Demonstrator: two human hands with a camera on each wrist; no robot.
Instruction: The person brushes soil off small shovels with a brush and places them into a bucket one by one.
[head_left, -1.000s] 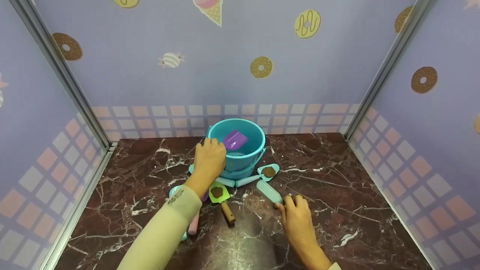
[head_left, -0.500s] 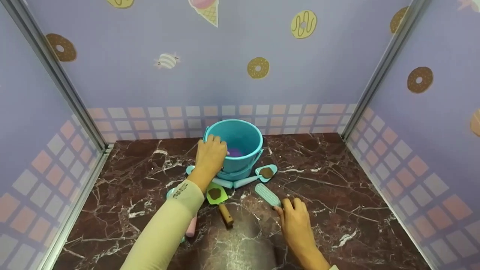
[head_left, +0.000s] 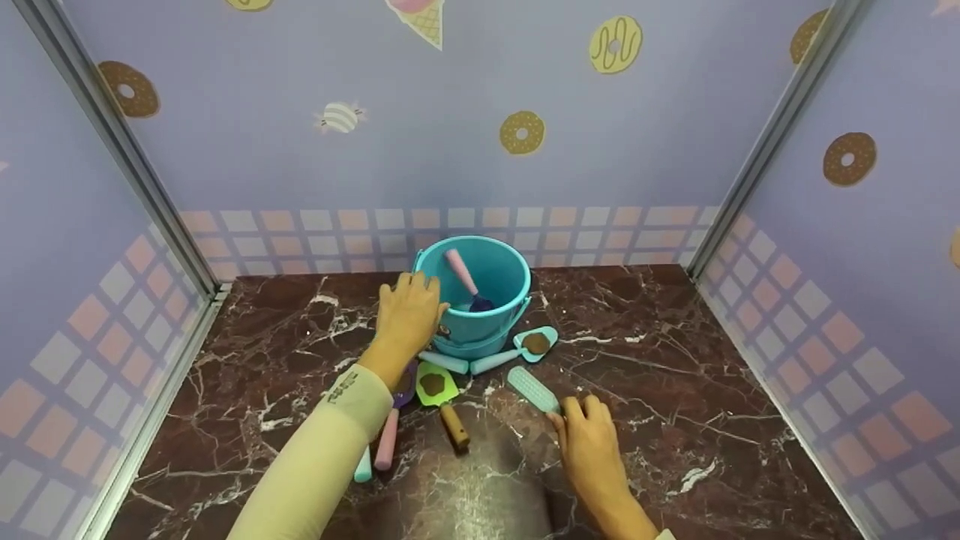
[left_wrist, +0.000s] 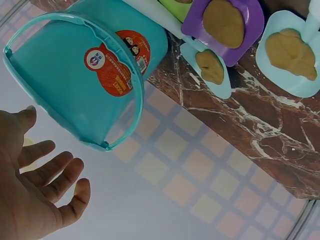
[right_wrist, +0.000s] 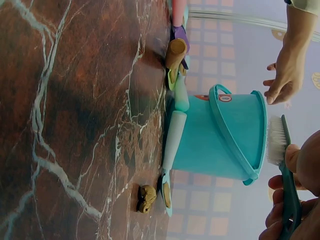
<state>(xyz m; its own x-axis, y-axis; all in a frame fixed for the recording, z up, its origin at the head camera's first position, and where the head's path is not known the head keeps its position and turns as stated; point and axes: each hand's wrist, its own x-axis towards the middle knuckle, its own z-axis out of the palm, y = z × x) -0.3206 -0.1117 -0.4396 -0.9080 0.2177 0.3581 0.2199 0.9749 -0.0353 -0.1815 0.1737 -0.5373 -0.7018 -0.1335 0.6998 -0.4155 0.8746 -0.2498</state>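
My left hand (head_left: 409,311) is over the near-left rim of a turquoise toy bucket (head_left: 480,328), fingers loosely spread and holding nothing. The left wrist view shows the same left hand (left_wrist: 45,187) apart from the bucket (left_wrist: 65,75). Inside the bucket leans a toy shovel (head_left: 461,271), pink handle up and purple blade down. My right hand (head_left: 589,435) grips a scrubbing brush (head_left: 532,388) with a pale green textured back. In the right wrist view the brush (right_wrist: 288,175) has white bristles and a dark green handle, with my fingers curled round it.
Before the bucket lie a lime shovel (head_left: 454,427) with a wooden handle, light blue shovels (head_left: 496,362) and a purple shovel (left_wrist: 247,25), with brown lumps on their blades. A small brown lump (right_wrist: 146,198) sits on the marbled table. Patterned walls (head_left: 465,172) enclose it.
The pink-handled shovel, earlier held by my left hand with its purple blade in the bucket, has been let go inside it. My left hand has drawn back slightly left; the right still grips the brush.
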